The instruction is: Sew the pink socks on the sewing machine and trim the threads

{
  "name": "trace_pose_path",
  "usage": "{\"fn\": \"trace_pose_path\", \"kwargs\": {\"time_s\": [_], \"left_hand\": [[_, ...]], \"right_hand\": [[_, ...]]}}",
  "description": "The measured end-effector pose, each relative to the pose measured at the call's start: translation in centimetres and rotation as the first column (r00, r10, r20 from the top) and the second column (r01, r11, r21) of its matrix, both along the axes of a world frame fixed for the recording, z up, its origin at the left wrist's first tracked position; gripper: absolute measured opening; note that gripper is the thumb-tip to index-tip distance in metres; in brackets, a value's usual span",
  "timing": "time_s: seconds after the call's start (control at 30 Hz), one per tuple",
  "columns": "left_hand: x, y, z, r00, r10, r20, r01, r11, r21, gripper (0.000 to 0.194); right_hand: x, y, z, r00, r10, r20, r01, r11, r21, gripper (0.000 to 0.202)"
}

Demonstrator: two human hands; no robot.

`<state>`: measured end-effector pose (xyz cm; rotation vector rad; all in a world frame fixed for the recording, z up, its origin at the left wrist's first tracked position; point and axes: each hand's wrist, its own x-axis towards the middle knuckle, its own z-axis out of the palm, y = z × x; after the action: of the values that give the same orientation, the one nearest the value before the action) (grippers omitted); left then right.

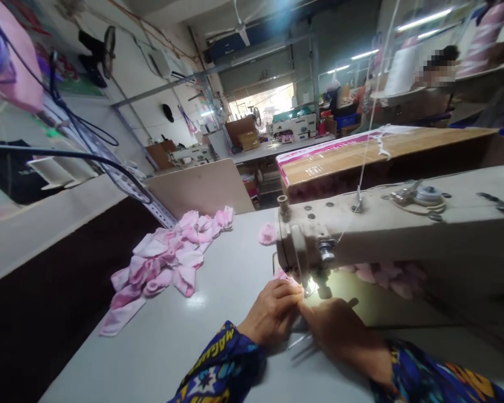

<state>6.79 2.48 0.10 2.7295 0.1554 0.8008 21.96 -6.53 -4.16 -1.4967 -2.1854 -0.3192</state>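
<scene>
A white sewing machine (294, 240) reaches in from the right, its lamp lighting the needle area. Just left of the needle, a pink fabric piece (284, 275) shows beyond my left hand (274, 310), whose fingers are closed on it. My right hand (340, 330) meets the left at the presser foot, its fingers pinched together at the fabric's near edge. Most of that piece is hidden under both hands. A loose heap of pink and white fabric pieces (163, 257) lies on the table to the left. More pink pieces (388, 277) lie behind the machine arm.
The pale tabletop (218, 336) extends around the machine. A small pink bundle (267, 234) rests behind the machine head. An open cardboard box (340, 159) stands beyond the arm. Thread runs down from a white cone (401, 70). A metal rail (138, 190) stands at left. A person sits farther back.
</scene>
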Motion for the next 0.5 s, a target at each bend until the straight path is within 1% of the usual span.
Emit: {"fn": "trace_pose_path", "kwargs": {"time_s": [0.17, 0.3, 0.37, 0.43, 0.5], "left_hand": [[0.1, -0.2, -0.4, 1.0, 0.029, -0.003, -0.029, 0.999, 0.017, 0.021], [0.3, -0.4, -0.4, 0.996, 0.08, -0.026, -0.078, 0.996, 0.046, 0.02], [0.4, -0.5, -0.3, 0.994, 0.096, -0.044, -0.093, 0.994, 0.062, 0.02], [0.3, -0.5, -0.1, 0.995, 0.08, -0.058, -0.075, 0.994, 0.08, 0.019], [-0.1, -0.4, 0.1, 0.997, 0.061, -0.04, -0.054, 0.986, 0.157, 0.017]], "right_hand": [[0.3, 0.0, 0.3, 1.0, -0.022, -0.001, 0.022, 1.0, 0.012, 0.02], [0.5, 0.0, 0.8, 0.998, -0.059, -0.002, 0.059, 0.998, -0.003, 0.026], [0.6, -0.1, 0.9, 0.999, -0.042, -0.022, 0.042, 0.999, -0.012, 0.027], [0.8, -0.1, 1.0, 0.999, 0.006, -0.046, -0.007, 1.0, -0.024, 0.028], [0.8, -0.1, 1.1, 0.997, 0.033, -0.066, -0.037, 0.997, -0.062, 0.028]]}}
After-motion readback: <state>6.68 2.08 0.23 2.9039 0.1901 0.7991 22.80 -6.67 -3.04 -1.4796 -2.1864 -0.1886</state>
